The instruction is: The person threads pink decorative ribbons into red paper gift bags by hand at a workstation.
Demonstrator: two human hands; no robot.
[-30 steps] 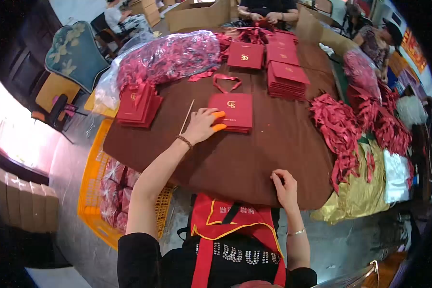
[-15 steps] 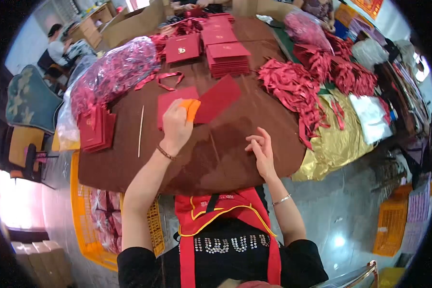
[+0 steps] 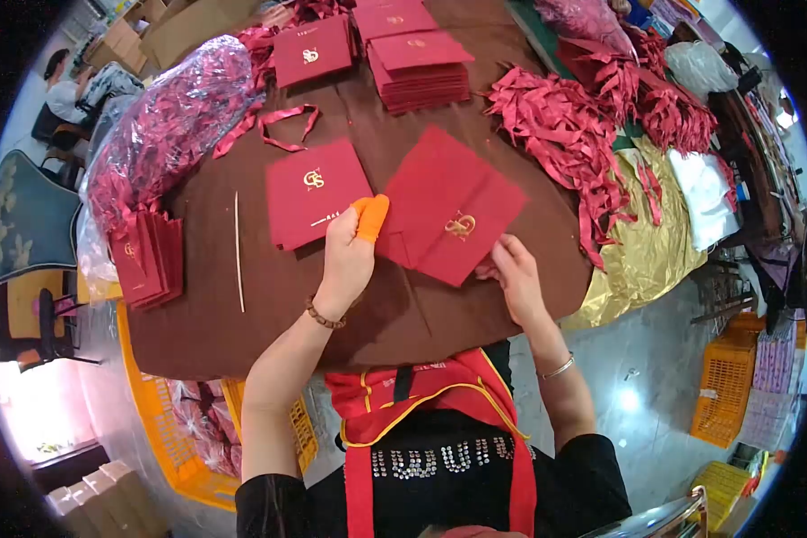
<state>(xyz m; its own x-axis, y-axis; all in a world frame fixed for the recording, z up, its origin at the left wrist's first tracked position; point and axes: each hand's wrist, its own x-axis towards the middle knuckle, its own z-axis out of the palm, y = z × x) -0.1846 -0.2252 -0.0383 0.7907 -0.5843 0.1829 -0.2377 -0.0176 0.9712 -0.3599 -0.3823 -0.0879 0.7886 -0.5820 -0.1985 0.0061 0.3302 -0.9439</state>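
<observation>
Between my hands, a flat dark-red paper bag point(image 3: 457, 202) with a gold monogram tilts above the brown tabletop. My left hand point(image 3: 351, 251), with orange covers on its fingertips, pinches the bag's left edge. The fingers of my right hand point(image 3: 516, 273) are closed on its lower right edge, partly hidden behind it. Just left of my left hand lies a small stack of matching red bags point(image 3: 318, 188), gold monogram facing up.
Taller bag stacks point(image 3: 417, 72) stand at the back. Loose red ribbons point(image 3: 551, 134) are heaped on the right beside gold foil point(image 3: 637, 260). A plastic-wrapped bundle point(image 3: 184, 121), a thin stick point(image 3: 238, 251) and upright bags point(image 3: 148, 260) are on the left.
My left hand has drawn the bag off the stack and to the right, turning its monogram into view. My right hand has come up and closed on the bag's edge. The view has tilted down.
</observation>
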